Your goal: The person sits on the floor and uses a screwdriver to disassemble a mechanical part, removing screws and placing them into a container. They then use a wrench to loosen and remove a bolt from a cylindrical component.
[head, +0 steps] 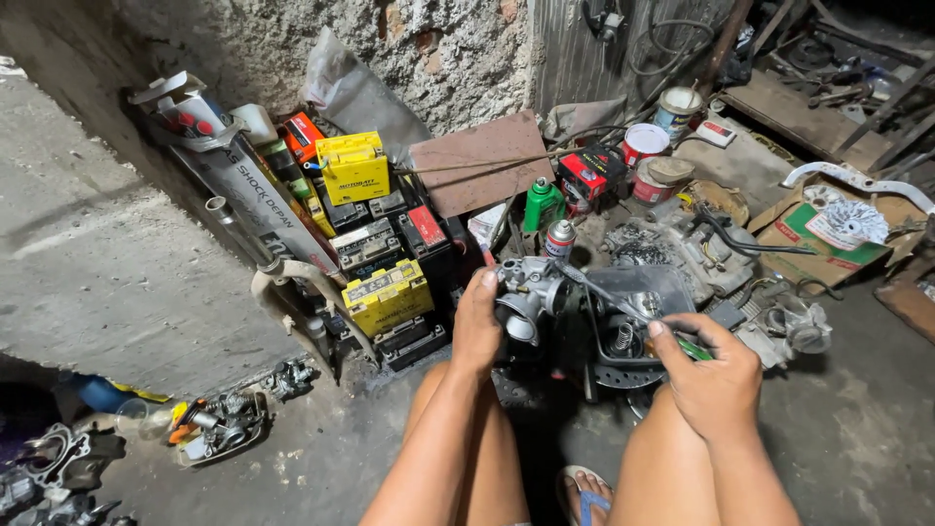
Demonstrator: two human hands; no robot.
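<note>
**Carburetor in hand, screwdriver at its side**

The left hand [477, 331] grips a cast grey metal carburetor [527, 292], held above the knees. The right hand [714, 375] is closed round a green-handled screwdriver [623, 297], whose thin steel shaft reaches the carburetor body. Behind stand two yellow boxy batteries [353, 166], two spray cans [558, 237] and a greasy engine [682, 248] on rough concrete.
</note>
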